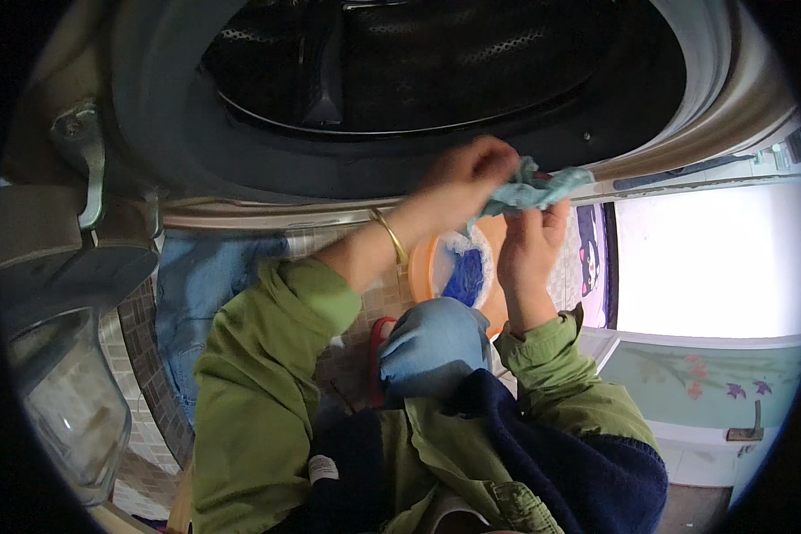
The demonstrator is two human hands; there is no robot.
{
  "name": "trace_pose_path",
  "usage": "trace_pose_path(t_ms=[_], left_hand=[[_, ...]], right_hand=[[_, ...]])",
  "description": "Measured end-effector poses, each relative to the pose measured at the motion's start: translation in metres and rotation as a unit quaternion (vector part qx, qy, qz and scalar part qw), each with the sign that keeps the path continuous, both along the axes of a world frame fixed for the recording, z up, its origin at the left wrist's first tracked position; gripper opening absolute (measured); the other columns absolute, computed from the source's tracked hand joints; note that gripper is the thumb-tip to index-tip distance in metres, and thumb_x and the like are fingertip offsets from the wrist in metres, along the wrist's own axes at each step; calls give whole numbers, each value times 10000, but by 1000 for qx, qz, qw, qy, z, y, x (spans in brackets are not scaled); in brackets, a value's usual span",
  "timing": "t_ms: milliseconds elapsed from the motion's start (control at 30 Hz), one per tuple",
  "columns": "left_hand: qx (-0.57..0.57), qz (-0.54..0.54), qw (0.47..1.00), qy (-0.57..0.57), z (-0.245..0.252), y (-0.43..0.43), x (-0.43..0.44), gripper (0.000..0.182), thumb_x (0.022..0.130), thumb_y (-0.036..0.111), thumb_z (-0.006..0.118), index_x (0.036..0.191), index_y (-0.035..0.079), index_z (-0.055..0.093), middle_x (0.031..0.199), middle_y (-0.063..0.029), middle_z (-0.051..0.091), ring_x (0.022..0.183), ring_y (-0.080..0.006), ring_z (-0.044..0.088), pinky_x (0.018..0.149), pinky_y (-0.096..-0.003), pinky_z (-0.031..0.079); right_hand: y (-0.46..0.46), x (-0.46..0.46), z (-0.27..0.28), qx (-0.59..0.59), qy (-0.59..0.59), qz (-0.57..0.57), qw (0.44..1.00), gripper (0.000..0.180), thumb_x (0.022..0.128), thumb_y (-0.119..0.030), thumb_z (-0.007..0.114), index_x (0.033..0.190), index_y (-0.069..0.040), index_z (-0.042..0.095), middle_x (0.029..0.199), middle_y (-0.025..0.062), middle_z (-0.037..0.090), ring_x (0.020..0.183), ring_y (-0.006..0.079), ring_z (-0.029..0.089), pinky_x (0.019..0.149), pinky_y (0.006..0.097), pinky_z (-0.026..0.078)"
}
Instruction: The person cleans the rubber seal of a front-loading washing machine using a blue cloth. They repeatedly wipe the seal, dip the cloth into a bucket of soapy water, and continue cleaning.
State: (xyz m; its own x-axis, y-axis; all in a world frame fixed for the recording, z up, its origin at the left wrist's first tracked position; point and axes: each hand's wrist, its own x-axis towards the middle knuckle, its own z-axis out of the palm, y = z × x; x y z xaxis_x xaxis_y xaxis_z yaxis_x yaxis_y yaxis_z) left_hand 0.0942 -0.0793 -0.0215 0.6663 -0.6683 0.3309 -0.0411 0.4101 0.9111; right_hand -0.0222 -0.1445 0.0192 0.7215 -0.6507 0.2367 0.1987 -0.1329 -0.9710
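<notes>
A crumpled teal cloth (541,190) hangs between my two hands at the lower right of a washing machine's round opening. My left hand (474,163), slightly blurred, grips the cloth's left part; a gold bangle (388,235) circles that wrist. From below, the fingers of my right hand (532,240) pinch the cloth's underside. Behind the hands, the dark rubber door gasket (374,163) rims the opening. Inside it, the perforated drum (407,73) shows no laundry in its visible part.
The washer's glass door (73,407) stands swung out on its hinge (90,167) at the left. Below the hands, an orange basin (424,267) holds sudsy water and something blue (466,277). Blue denim (200,287) lies at the left. A frosted door (694,374) with a handle is at the right.
</notes>
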Motion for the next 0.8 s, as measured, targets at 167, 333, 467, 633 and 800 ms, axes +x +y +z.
trace_pose_path(t_ms=[167, 333, 467, 633, 800], left_hand=[[75, 207, 882, -416, 0, 19, -26, 373, 750, 194, 655, 1096, 79, 575, 1109, -137, 504, 970, -330, 562, 817, -395, 481], [64, 281, 952, -103, -11, 17, 25, 367, 686, -9, 624, 1044, 51, 566, 1010, -179, 598, 972, -354, 591, 814, -420, 489], [34, 338, 932, -125, 15, -4, 32, 348, 677, -59, 602, 1007, 52, 588, 1001, -149, 595, 969, -329, 590, 816, -377, 484], [-118, 285, 911, -274, 20, -72, 28, 379, 636, -69, 590, 973, 97, 641, 998, -101, 579, 950, -280, 582, 789, -348, 487], [-2, 265, 845, -464, -11, -65, 43, 314, 698, 35, 584, 988, 135, 653, 1036, -49, 553, 952, -239, 577, 786, -360, 503]], right_hand=[[9, -5, 16, 212, -3, 49, 976, 411, 907, -134, 429, 1306, -52, 371, 1222, 115, 510, 1096, 193, 510, 963, 318, 380], [13, -14, 4, 112, 95, 87, 985, 509, 908, -129, 452, 1377, -45, 275, 1236, 219, 524, 1121, 240, 515, 994, 377, 366], [26, -26, -15, 70, 27, 90, 993, 490, 906, -116, 505, 1347, -19, 313, 1092, 219, 595, 987, 243, 592, 899, 342, 444], [37, -35, -20, -23, -4, 120, 992, 415, 903, -39, 486, 1287, -12, 329, 1014, 180, 598, 958, 221, 574, 877, 352, 456], [32, -41, -21, -31, -9, 125, 992, 353, 903, -28, 488, 1233, -8, 367, 945, 158, 609, 892, 199, 577, 814, 315, 462]])
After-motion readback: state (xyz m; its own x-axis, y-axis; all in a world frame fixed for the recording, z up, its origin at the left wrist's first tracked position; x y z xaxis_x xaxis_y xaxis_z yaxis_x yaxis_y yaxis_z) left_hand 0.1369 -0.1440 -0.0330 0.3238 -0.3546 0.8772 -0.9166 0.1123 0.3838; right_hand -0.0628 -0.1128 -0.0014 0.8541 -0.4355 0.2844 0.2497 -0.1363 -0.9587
